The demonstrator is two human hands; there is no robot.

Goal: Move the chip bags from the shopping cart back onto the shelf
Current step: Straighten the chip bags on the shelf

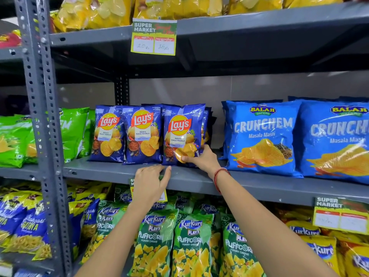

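Nearest the lens, green Kurkure Puffcorn bags (153,242) standing in a row on the bottom shelf, with blue-and-yellow snack bags (24,226) further left. Above them, left hand (150,183) flat against the front edge of the grey middle shelf (249,185), fingers spread and loose, grip open and holding nothing, covering part of a price tag. On that shelf, left to right: green chip bags (14,140) beyond the perforated upright (43,108), then three blue Lay's Magic Masala bags upright side by side, namely the first (106,134), the second (142,136) and the third Lay's bag (182,132). Right hand (201,158) pinching the lower right corner of that third Lay's bag, thumb on its front, grip closed on it, bag's base resting on the shelf. Red thread bracelet (219,176) around the right wrist. Further right, two large blue Balaji Crunchem bags (261,136). Overhead, a yellow supermarket price tag (153,37) hanging from the upper shelf.
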